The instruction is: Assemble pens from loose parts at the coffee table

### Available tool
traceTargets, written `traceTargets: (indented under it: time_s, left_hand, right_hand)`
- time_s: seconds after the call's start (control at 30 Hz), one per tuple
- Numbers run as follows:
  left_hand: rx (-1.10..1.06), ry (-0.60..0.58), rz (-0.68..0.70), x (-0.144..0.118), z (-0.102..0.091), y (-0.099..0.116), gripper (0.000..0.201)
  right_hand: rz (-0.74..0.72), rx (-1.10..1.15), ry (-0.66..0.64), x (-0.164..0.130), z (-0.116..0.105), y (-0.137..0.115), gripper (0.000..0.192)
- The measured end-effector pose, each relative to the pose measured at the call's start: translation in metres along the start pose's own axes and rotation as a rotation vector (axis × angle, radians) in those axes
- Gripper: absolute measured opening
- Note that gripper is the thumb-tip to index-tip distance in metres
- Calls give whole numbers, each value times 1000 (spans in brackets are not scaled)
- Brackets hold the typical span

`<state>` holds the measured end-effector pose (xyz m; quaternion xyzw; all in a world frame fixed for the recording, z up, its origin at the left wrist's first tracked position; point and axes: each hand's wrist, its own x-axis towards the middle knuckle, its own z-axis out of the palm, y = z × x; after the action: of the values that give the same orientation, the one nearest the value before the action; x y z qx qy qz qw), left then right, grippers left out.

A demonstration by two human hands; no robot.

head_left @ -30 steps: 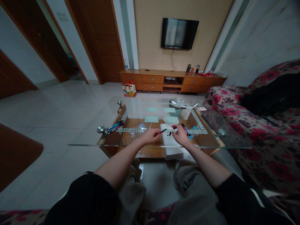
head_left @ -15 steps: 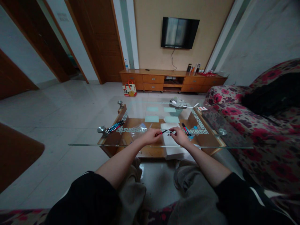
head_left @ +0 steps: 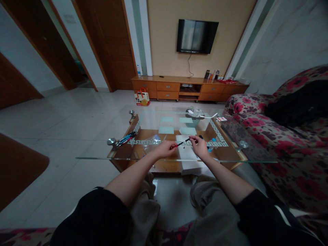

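Over the near part of the glass table (head_left: 151,118), my left hand (head_left: 167,149) is closed around the red end of a slim red and black pen (head_left: 181,142). The pen slants up to the right. At its dark far end, the fingertips of my right hand (head_left: 200,147) are pinched together; whether they hold the pen itself or a separate small piece on its tip is too small to tell. A tiny dark piece (head_left: 183,147) lies on the glass below the pen. Beyond my right hand, other pens (head_left: 201,137) are partly hidden.
Several pens (head_left: 125,139) lie in a bunch at the table's left. A white box (head_left: 191,165) and a clear plastic bag (head_left: 151,142) show under the glass. A basket (head_left: 193,121) stands behind, with a card (head_left: 221,119) at the right.
My right hand has moved slightly up and right, its fingertips now at the pen's far end. A longer dark stretch shows between the hands. My left hand stays in place.
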<state>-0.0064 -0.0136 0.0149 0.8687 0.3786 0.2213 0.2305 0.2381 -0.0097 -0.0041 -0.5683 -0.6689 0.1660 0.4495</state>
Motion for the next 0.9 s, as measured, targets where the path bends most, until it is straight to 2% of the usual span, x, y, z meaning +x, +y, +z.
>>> traceTargets:
  time_s: [0.53,0.9]
  left_hand:
    - [41,-6,-40,0,1,-4,17]
    - [38,3,-32,-1,1,-5,17]
  right_hand:
    - [-43,28,-6,-1,4,-6,29]
    - [-64,37,-55,-3,6,-7,29]
